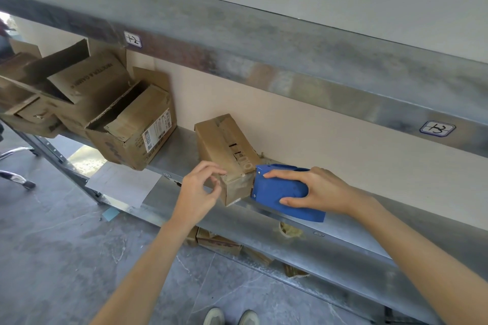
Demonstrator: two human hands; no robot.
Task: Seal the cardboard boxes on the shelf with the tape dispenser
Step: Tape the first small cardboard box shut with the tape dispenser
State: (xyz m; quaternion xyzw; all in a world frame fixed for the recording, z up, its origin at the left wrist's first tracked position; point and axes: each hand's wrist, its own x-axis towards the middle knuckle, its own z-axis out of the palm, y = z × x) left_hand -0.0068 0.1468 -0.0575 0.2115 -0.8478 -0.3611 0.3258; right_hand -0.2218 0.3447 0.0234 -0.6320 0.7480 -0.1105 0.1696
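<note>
A small closed cardboard box (pixel 224 145) lies on the metal shelf (pixel 303 221), its near end at the shelf's front edge. My right hand (pixel 314 190) grips the blue tape dispenser (pixel 280 192), whose front end presses against the box's near right corner, where clear tape covers the end face. My left hand (pixel 199 190) hovers at the box's near left corner with fingers loosely curled, fingertips close to or just touching the cardboard and holding nothing. Further left, several larger cardboard boxes (pixel 137 132) sit with their flaps open.
An upper shelf beam (pixel 264 60) with labels runs overhead. A roll of tape (pixel 289 229) and more boxes (pixel 219 243) lie on the shelf below. A sheet of paper (pixel 118 185) hangs off the shelf's front edge. Chair legs (pixel 15 177) stand on the grey floor at left.
</note>
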